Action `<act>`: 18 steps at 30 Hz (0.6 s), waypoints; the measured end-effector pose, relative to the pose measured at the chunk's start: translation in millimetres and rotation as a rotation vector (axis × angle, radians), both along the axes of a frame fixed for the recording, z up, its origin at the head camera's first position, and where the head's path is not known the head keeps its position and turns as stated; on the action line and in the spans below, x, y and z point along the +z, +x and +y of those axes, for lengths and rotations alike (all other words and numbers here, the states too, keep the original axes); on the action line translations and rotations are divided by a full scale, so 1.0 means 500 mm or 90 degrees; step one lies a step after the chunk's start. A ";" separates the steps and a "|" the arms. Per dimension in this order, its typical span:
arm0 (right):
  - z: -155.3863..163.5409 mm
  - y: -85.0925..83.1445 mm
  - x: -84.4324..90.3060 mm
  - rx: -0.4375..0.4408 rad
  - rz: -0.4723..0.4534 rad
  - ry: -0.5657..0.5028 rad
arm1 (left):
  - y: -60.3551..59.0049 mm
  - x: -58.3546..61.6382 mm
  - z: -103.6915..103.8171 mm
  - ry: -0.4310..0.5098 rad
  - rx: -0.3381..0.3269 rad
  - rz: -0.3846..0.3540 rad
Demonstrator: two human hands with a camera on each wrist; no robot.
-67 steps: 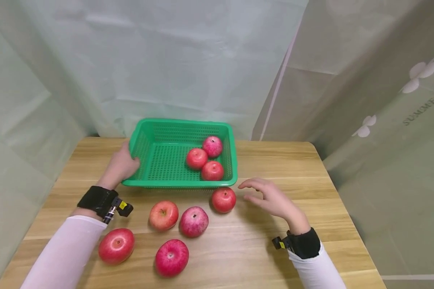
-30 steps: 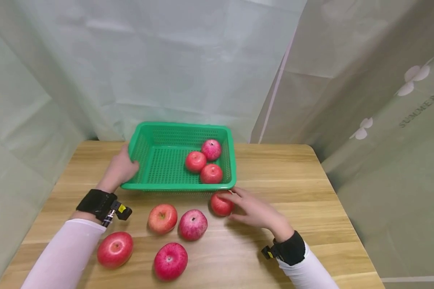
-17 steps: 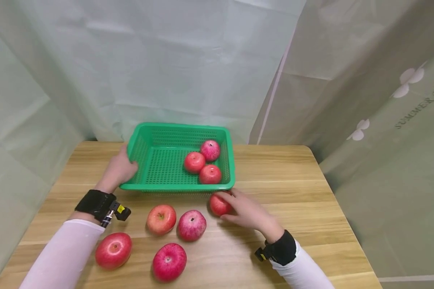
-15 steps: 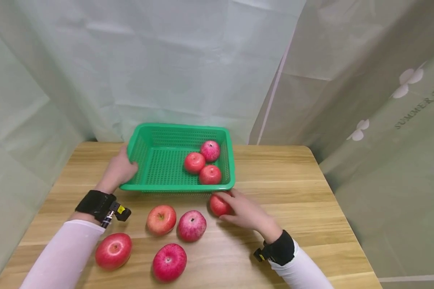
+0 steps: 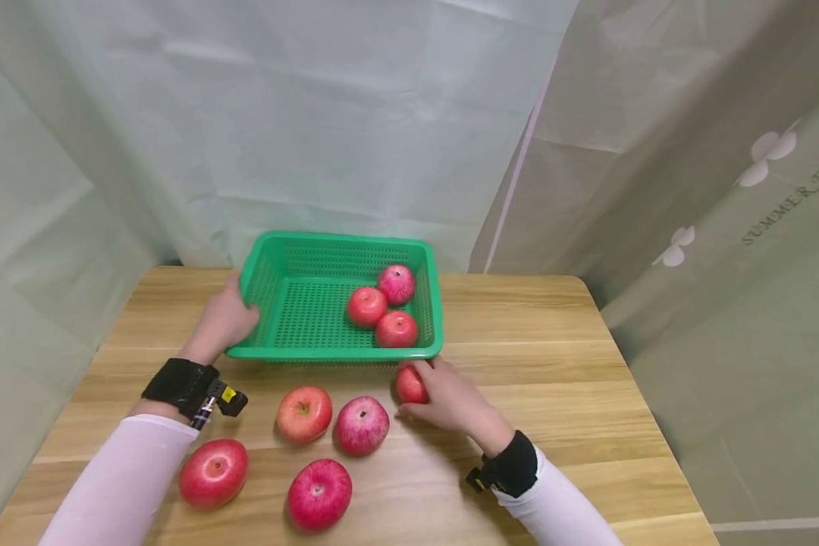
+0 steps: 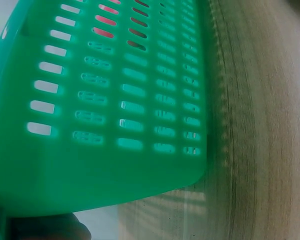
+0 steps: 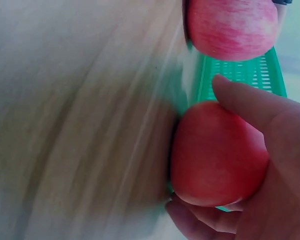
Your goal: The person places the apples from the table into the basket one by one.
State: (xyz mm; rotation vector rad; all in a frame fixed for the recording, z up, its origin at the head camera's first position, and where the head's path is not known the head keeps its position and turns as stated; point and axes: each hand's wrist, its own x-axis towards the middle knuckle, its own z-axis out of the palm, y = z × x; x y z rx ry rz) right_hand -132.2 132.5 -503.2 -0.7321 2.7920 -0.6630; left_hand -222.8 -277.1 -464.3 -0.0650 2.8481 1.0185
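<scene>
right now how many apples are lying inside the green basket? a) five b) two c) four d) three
d: in the head view three apples sit together in the right part of the green basket; the apple that the right hand grips is outside it on the table, as are four more nearer the person.

The place looked like a small makeshift recording booth rather than a lived-in room. Pale green plastic sheeting point(image 5: 327, 114) hung in creased folds as the back and left walls, and a grey-green curtain point(image 5: 710, 197) printed with white flowers and partly legible lettering closed off the right side. Inside stood one light wooden table point(image 5: 553, 364) with rounded corners. Black straps carrying small cameras point(image 5: 189, 387) were worn on both wrists, over pale pink sleeves point(image 5: 119, 485).
</scene>
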 end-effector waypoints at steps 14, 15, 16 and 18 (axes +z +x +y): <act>-0.009 -0.001 -0.010 0.000 0.041 -0.009 | -0.001 0.001 0.000 0.007 0.003 -0.002; -0.010 0.000 -0.009 -0.001 0.039 -0.009 | 0.000 0.001 0.001 0.007 0.003 -0.001; -0.010 0.000 -0.009 -0.003 0.038 -0.011 | 0.000 0.002 0.001 0.008 0.004 0.000; -0.010 0.000 -0.010 -0.007 0.039 -0.011 | 0.002 0.003 0.003 0.008 0.003 0.003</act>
